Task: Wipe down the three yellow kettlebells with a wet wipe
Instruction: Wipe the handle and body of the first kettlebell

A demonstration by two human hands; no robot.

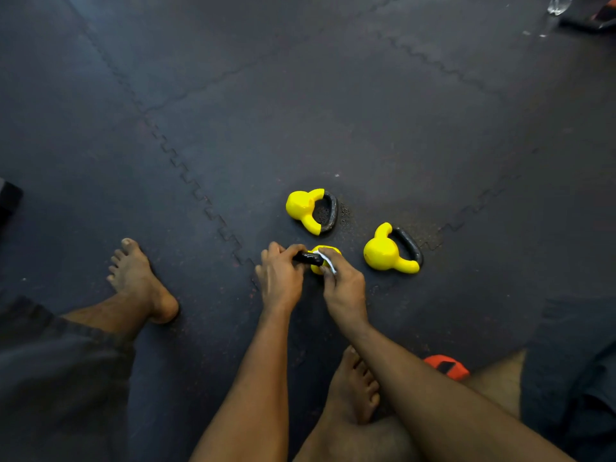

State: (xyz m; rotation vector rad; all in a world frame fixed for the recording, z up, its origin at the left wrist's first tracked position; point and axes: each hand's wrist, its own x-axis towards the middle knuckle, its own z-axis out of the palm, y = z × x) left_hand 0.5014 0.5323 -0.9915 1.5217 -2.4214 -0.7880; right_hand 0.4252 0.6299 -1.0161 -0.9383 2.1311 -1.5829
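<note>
Sitting low on the dark interlocking rubber floor mat (300, 95), we had our bare right foot (355, 386) tucked in closest to us, with a small orange object (446, 366) half hidden behind our right forearm, and our bare left foot (140, 281) planted flat further out to the left. Beyond the feet our two hands met over the nearest small yellow kettlebell with a black handle (316, 268). Our left hand (280, 278) was closed around that black handle (the fingers curled over its top), steadying it. Our right hand (343, 288) pinched a crumpled white wet wipe (326, 260) between thumb and fingers and pressed it against the yellow body, so most of this kettlebell was covered by our hands.

Just to the right of it, apart from our hands, the second yellow kettlebell (383, 251) lay on its side with its dark handle pointing right. A little further away, the third yellow kettlebell (301, 206) also lay on its side on the mat, handle to the right, untouched. At the far top right corner we could make out a clear crumpled plastic item (560, 5), too blurred to identify.
</note>
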